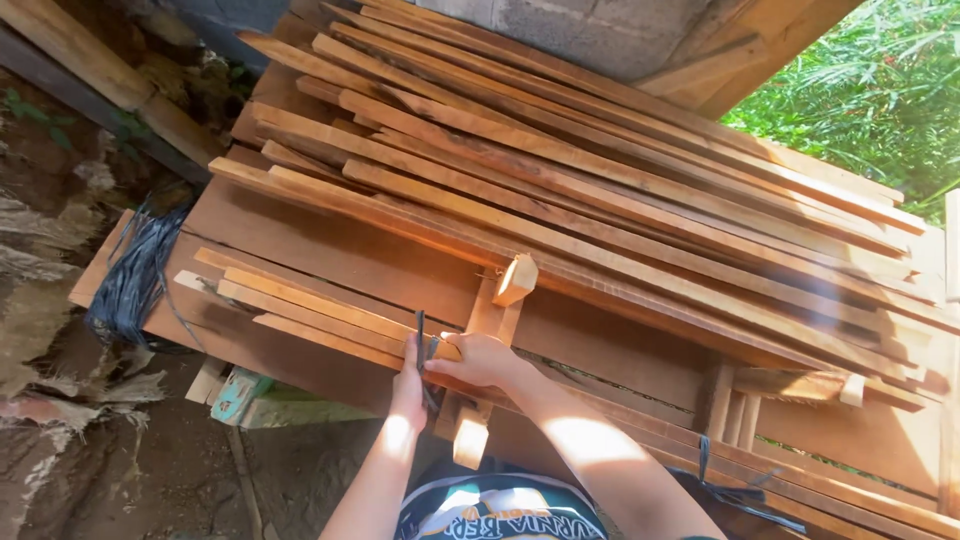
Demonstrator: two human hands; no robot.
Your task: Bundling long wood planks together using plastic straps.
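Planks, long and thin, make the big pile (620, 170) that lies above and beyond both hands and slopes down to the right of them. Under this pile is a wide flat board (330, 245), just behind the hands. Left of the hands, well apart, a hank of dark blue-black strapping (135, 275) hangs over the board's end.

A small bundle of short slats (300, 305) lies directly under the hands and runs out to their left. A small wooden frame piece (490, 320) with a short block on top stands just right of the grip, touching the right hand's side.

Right hand (480, 362) rests on top of the slat bundle, fingers curled and closed over the slats and over a dark strap (421, 345). Left hand (408, 385) is just beside it, touching it, fingers closed on the same strap, which goes up between the two hands and around the bundle.
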